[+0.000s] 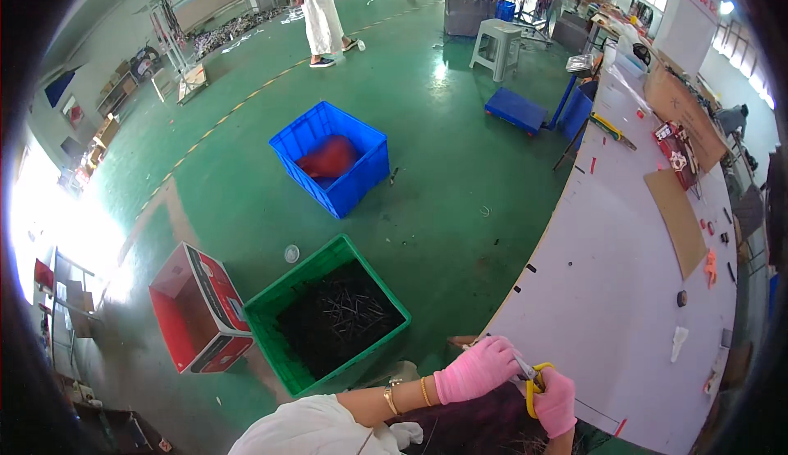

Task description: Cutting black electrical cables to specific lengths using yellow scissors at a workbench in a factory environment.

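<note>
Pink gloves cover both hands at the near edge of the white table. My right hand is closed round the yellow handles of a pair of scissors. Its blades point up and left, against the fingers of my left hand. That left hand is closed, knuckles up; what lies inside its fingers is hidden, though a small tip pokes out at its far side. Below the hands is a dark bundle of thin strands, partly covered by my forearm and white clothing.
A green crate of dark thin pieces stands left of me, beside a red-and-white carton. Beyond is a blue crate holding something red. The curved white table carries cardboard and small parts. A person stands far off.
</note>
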A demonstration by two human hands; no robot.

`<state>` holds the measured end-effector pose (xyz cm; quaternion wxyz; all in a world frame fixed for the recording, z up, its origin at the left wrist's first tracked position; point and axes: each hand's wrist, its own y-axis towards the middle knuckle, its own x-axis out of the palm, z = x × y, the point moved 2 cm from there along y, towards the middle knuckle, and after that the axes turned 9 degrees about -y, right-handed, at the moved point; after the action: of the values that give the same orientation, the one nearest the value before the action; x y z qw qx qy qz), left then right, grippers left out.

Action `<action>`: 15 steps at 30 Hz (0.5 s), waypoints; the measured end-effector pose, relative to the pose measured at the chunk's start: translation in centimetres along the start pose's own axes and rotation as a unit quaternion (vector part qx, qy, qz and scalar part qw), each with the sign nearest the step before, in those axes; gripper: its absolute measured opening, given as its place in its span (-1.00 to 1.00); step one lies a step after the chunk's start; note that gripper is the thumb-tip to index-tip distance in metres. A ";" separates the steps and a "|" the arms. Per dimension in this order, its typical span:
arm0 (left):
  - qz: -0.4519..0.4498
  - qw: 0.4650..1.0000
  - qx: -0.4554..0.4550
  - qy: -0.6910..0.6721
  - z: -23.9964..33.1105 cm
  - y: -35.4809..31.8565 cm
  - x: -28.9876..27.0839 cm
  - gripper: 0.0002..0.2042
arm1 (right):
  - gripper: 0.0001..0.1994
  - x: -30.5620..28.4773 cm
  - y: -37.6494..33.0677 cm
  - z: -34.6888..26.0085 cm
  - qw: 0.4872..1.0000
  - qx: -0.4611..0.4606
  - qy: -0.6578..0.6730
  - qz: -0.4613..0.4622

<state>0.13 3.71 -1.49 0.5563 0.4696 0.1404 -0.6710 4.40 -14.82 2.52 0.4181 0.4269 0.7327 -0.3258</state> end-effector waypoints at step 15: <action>0.026 0.999 -0.017 -0.027 0.0 0.1 0.2 -0.83 | -0.67 -0.1 0.4 -0.5 0.999 0.009 0.036 -0.005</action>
<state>0.26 3.52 -1.65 0.5851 0.4456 0.1239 -0.6661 4.65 -14.23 2.74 0.3859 0.4387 0.7464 -0.3185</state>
